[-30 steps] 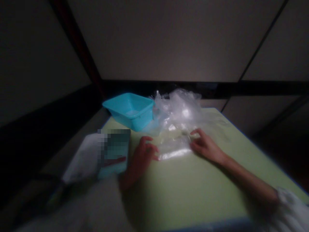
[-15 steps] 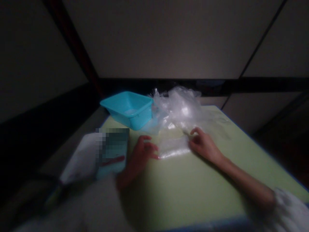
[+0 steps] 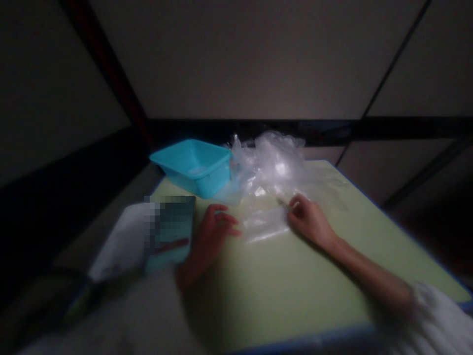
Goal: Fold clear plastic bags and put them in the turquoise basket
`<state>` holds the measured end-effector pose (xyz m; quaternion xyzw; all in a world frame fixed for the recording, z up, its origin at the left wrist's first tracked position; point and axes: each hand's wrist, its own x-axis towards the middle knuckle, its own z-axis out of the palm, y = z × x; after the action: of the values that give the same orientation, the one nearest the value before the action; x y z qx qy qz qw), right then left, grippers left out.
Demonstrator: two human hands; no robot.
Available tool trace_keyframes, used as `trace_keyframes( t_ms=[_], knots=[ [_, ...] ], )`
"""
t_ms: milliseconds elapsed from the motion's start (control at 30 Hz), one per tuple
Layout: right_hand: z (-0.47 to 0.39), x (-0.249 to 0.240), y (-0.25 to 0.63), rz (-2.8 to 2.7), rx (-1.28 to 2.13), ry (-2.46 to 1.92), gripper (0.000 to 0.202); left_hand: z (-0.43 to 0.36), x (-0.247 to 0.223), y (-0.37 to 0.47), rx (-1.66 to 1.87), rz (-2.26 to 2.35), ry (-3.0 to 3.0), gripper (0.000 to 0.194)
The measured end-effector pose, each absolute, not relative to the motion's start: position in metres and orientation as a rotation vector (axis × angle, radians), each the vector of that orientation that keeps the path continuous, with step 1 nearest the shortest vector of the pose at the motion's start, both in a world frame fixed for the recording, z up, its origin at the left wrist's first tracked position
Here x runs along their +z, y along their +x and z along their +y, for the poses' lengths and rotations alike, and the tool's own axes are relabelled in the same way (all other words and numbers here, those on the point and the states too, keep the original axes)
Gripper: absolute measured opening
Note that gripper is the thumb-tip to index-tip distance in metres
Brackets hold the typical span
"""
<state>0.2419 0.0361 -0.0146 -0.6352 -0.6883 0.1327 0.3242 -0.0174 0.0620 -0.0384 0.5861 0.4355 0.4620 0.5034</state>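
Note:
A clear plastic bag (image 3: pixel 264 224) lies flat on the yellow-green table, its near edge catching the light. My right hand (image 3: pixel 310 220) is at its right side, with thumb and fingers pinched on that edge. Left of the bag, my left hand (image 3: pixel 216 229) is held with its fingers apart and holds nothing. Its fingertips are close to the bag's left edge; whether they touch it I cannot tell. Just behind lies a heap of crumpled clear plastic bags (image 3: pixel 277 165). The picture is dim and somewhat blurred.
A turquoise plastic basin (image 3: pixel 212 180) stands at the table's back left, beside the heap. Left of my left hand lies a dark teal flat object (image 3: pixel 177 222), partly pixelated, with a reddish strip (image 3: pixel 172 245) across it. A white sheet-like thing (image 3: pixel 120 241) is farther left. Panelled wall behind.
My left fingertips have risen slightly from the bag's near left corner. My right thumb and fingers have drawn closer together at the bag's right edge. The whole view has shifted a little.

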Motion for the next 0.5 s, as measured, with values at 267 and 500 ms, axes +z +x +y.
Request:
trace_keyframes(
  t_ms=[267,500],
  knots=[
    [0.0399,-0.0197,0.2441,-1.907,0.156,-1.665,0.007,0.0609,-0.0374,-0.0167,1.127,1.093,1.471,0.028],
    [0.0365,-0.0183,0.2448,-2.052,0.035,-1.535,0.022,0.0583,-0.0335,-0.0162,1.120,1.102,1.557,0.024]
  ],
)
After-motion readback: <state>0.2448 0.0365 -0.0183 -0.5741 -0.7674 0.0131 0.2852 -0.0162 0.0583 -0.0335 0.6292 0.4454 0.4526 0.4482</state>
